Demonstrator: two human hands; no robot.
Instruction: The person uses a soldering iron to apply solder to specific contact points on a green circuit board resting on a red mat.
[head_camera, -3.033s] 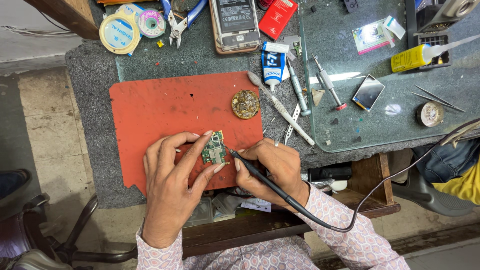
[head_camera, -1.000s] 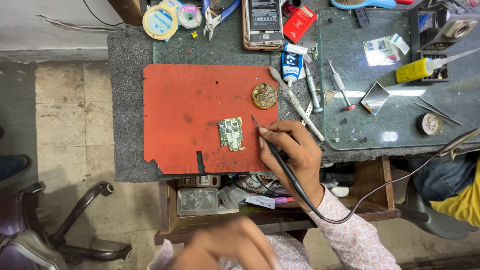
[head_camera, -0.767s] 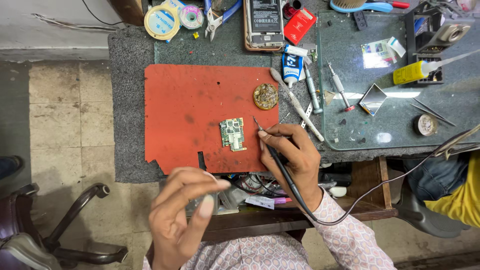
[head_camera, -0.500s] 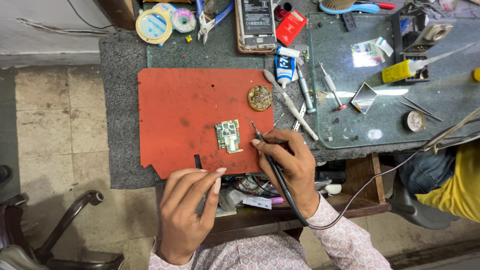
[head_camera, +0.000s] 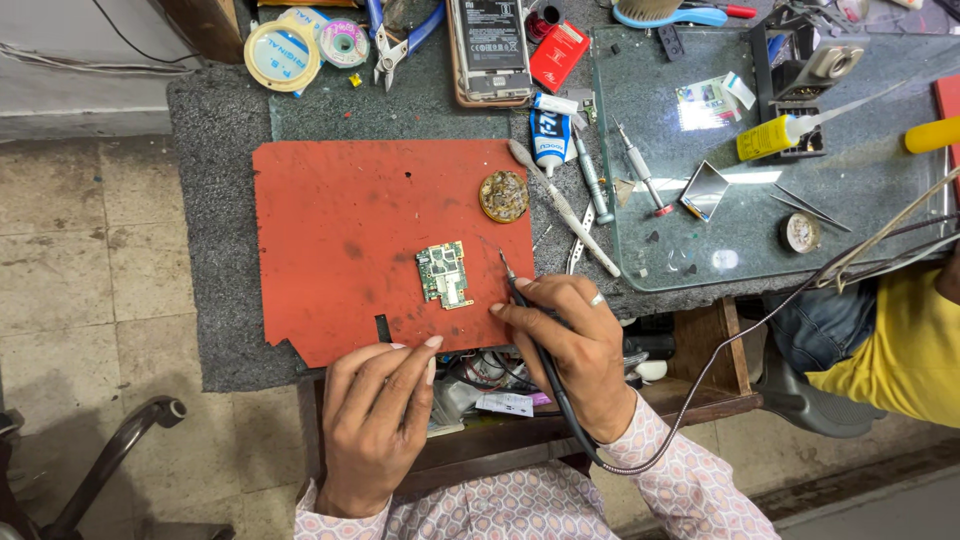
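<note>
Centrally, low in the frame, the right hand (head_camera: 570, 345) is closed in a pen grip around a black soldering iron (head_camera: 535, 335); the iron's tip points up and to the left, ending just right of the small green circuit board (head_camera: 443, 274) without visibly touching it; the iron's dark cable (head_camera: 700, 400) loops under the wrist and runs off to the right edge. The left hand (head_camera: 375, 420) sits lower left of the right hand, fingers loosely extended and empty; its fingertips rest at the lower edge of the red work mat (head_camera: 340, 220), below the board and apart from it. The circuit board lies flat near the middle of the mat, slightly right of centre; a round brass-wool tip cleaner (head_camera: 504, 195) stands up and to the right of it, at the mat's right edge. Right of the mat, screwdrivers (head_camera: 592, 180) and a white tube (head_camera: 548, 130) lie on the grey bench; a glass plate (head_camera: 860, 200) covers the upper right, bearing a yellow bottle (head_camera: 775, 137). At the top centre lies a phone (head_camera: 488, 45); tape rolls (head_camera: 283, 55) occupy the upper left. Another person in a yellow shirt (head_camera: 900, 350) sits at the right edge.
</note>
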